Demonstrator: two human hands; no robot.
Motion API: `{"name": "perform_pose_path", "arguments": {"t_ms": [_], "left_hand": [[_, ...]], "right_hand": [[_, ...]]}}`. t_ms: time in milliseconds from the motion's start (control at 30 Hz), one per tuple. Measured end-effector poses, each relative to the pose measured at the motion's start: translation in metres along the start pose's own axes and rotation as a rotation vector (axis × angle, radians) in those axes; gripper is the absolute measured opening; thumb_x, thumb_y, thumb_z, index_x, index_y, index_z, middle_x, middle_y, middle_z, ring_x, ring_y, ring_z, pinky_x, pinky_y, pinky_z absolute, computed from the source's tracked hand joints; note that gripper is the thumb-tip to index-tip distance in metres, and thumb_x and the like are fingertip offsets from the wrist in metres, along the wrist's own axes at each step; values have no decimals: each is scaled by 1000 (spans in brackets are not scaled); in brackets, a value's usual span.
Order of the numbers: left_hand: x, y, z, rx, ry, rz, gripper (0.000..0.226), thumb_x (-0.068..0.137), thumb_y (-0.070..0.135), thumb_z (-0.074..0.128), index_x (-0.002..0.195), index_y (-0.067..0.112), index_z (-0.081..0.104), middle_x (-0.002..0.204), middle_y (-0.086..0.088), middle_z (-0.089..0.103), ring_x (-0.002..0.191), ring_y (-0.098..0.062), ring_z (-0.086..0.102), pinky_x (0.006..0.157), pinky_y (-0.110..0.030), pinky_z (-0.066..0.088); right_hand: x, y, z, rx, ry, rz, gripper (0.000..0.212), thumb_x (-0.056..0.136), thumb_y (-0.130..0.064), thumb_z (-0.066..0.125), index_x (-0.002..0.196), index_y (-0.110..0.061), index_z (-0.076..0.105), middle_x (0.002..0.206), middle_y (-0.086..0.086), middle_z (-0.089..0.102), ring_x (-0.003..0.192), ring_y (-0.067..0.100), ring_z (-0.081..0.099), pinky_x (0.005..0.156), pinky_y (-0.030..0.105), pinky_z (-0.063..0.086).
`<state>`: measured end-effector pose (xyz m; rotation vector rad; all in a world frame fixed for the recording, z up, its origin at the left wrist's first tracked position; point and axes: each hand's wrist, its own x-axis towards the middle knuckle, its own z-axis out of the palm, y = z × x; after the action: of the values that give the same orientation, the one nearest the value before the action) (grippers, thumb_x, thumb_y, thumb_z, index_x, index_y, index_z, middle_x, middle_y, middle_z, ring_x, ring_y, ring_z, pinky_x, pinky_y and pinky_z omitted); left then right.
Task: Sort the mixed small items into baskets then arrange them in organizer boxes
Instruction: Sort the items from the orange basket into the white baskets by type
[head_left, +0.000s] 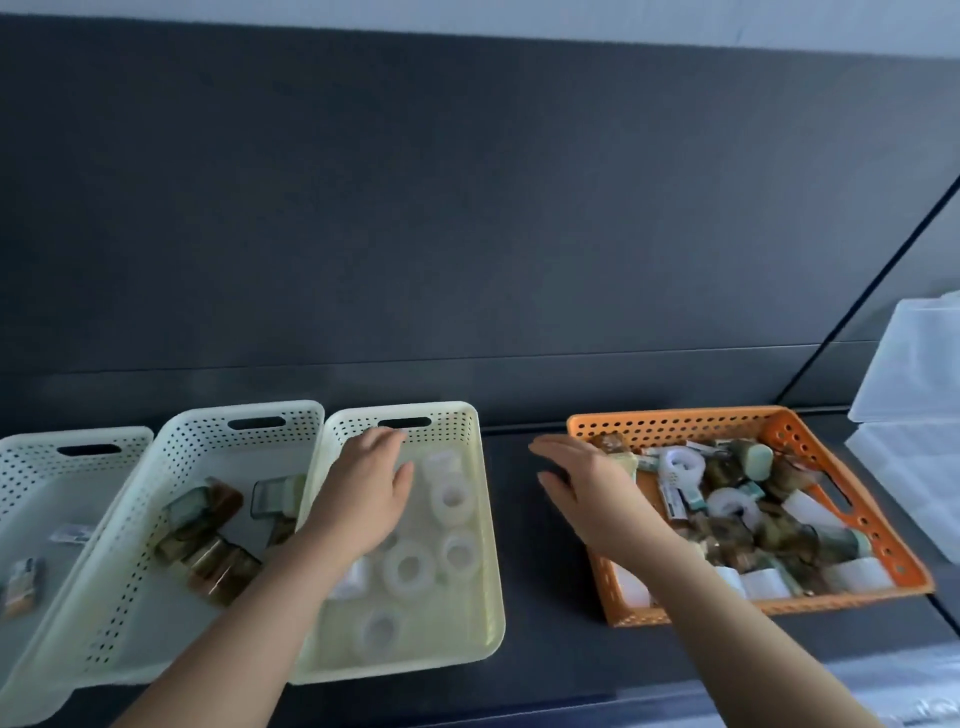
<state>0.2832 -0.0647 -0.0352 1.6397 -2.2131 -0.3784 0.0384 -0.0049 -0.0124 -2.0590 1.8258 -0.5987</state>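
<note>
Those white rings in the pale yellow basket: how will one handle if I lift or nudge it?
Probably light and stiff: the white ring looks like a hollow tape roll. Lying flat in the pale yellow basket, it should slide rather than roll; on edge it would likely roll. Its smooth, translucent surface may be slippery.

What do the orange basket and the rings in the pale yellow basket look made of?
Orange basket: likely moulded plastic, matte, judging by its uniform colour and perforated walls. Rings: translucent whitish, perhaps tape rolls or plastic; blur leaves it open.
</note>
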Motion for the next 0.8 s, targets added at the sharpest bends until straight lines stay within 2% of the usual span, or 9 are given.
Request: {"name": "perform_pose_path", "arguments": {"t_ms": [133, 233, 300, 400, 500, 633, 800], "left_hand": [[7, 55, 6, -167, 8, 124, 37, 95, 24, 53, 131, 15, 55, 133, 2, 52, 125, -15, 46, 102, -21, 31], [12, 96, 22, -235, -42, 213, 32, 93, 25, 58, 124, 19, 62, 125, 10, 57, 119, -8, 49, 97, -14, 32], [15, 117, 35, -231, -82, 257, 32, 92, 27, 60, 124, 22, 62, 124, 10, 58, 118, -8, 49, 100, -18, 35], [18, 140, 51, -206, -118, 265, 34, 91, 30, 60, 125, 26, 61, 126, 13, 56, 121, -6, 43, 103, -22, 34], [20, 154, 61, -179, -123, 260, 34, 90, 28, 62, 124, 27, 61, 125, 14, 57, 121, -4, 42, 104, -24, 35], [19, 166, 69, -119, -149, 260, 37, 87, 29, 66, 123, 30, 62, 122, 16, 58, 119, -3, 40, 104, -25, 35], [21, 183, 79, 120, -216, 306, 42, 85, 41, 64, 126, 37, 58, 124, 20, 56, 122, -9, 36, 99, -29, 24]], "right_hand": [[-19, 57, -36, 50, 65, 194, 35, 96, -19, 52, 130, -21, 56, 134, -4, 55, 111, 15, 58, 88, 20, 40], [-21, 91, -56, 32, 43, 247, 36, 94, -22, 56, 131, -20, 56, 134, -5, 56, 118, 14, 55, 95, 21, 39], [-17, 107, -62, 33, 2, 235, 40, 93, -25, 59, 132, -21, 55, 135, -5, 55, 122, 13, 52, 102, 27, 40], [-6, 120, -62, 29, -90, 172, 45, 92, -26, 60, 136, -23, 51, 140, -7, 51, 127, 12, 48, 106, 27, 36], [8, 122, -55, 4, -175, 95, 51, 91, -28, 61, 139, -22, 47, 143, -5, 47, 127, 15, 48, 104, 27, 38], [19, 133, -41, -62, -232, 34, 61, 88, -40, 62, 143, -21, 40, 145, -2, 38, 125, 20, 47, 101, 32, 42], [22, 145, -43, 13, -273, 17, 57, 83, -33, 69, 134, -21, 45, 129, -1, 50, 112, 17, 53, 85, 22, 39]]}}
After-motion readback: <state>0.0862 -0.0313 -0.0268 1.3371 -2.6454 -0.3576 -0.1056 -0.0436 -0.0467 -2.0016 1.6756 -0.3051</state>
